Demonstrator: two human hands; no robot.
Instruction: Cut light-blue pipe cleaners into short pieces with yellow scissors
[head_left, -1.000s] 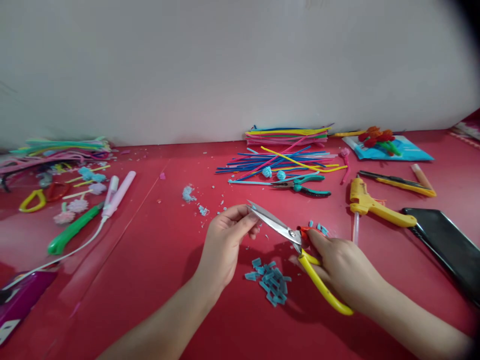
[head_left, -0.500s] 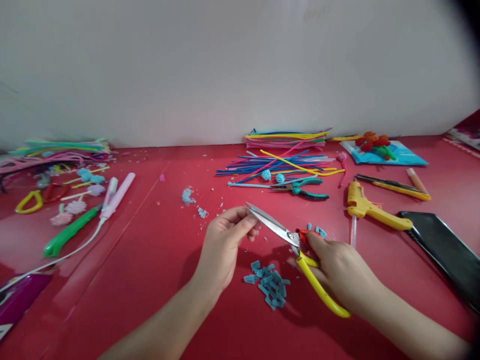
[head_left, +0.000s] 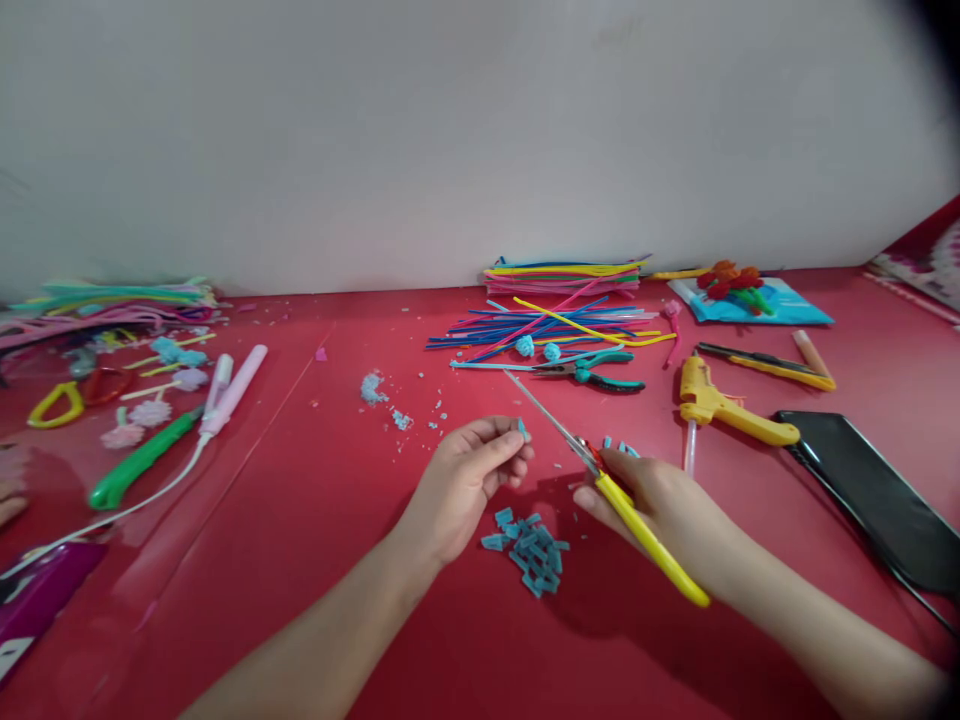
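Note:
Between the thumb and fingertips of my left hand [head_left: 480, 470] is a small light-blue piece [head_left: 523, 428], most of it covered by the fingers. My right hand [head_left: 660, 500] is closed around the handles of a pair of scissors [head_left: 551, 412] with yellow and red grips. Their blades point up and to the left, just right of the blue piece and apart from it. Below, on the red table [head_left: 300, 600], lies a pile of cut blue pieces [head_left: 534, 555]. A few more blue pieces [head_left: 621, 448] rest behind my right hand.
Pliers [head_left: 592, 372] and loose pipe cleaners [head_left: 547, 325] lie at the back. To the right are a yellow glue gun [head_left: 731, 405], a utility knife [head_left: 772, 365] and a black phone [head_left: 870, 490]. A pink hot tool [head_left: 232, 390] and another person's hand [head_left: 9, 500] are at left.
The scissor blades have moved off my left fingers, up and to the right. The blue piece now shows at my left fingertips. Another person's hand has appeared at the left edge.

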